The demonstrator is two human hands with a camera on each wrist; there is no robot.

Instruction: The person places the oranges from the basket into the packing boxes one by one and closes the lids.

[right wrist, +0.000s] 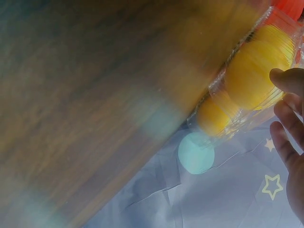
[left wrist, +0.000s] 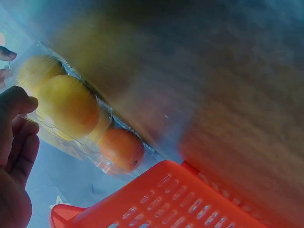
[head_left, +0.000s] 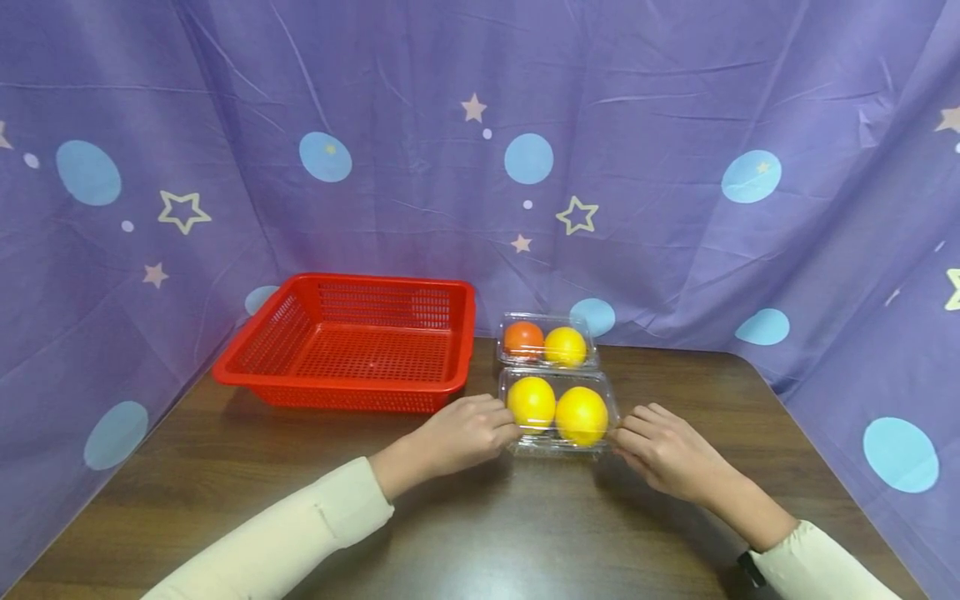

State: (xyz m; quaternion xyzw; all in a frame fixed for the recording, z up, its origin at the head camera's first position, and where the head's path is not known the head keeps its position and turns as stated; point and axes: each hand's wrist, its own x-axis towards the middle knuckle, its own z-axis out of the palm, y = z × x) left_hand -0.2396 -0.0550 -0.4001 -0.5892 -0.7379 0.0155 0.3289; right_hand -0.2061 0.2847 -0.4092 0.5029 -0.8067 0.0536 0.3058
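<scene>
A clear plastic fruit box [head_left: 558, 440] with two round yellow fruits [head_left: 582, 416] lies on the table between my hands. My left hand [head_left: 471, 432] pinches its near left corner, the thumb [left wrist: 23, 100] on the edge and the fingers curled beneath. At the near right corner, my right hand [head_left: 667, 450] pinches the rim, its thumb [right wrist: 289, 80] showing in the right wrist view. Right behind stands a second clear box [head_left: 549, 363], holding a red-orange fruit [head_left: 523, 340] and a yellow fruit [head_left: 565, 347]. Both boxes look closed.
To the left of the boxes a red plastic basket [head_left: 345, 384] with slotted walls stands on the brown wooden table [head_left: 517, 525]; no contents show in it. A purple curtain [head_left: 420, 167] with stars and blue dots hangs round the back and sides.
</scene>
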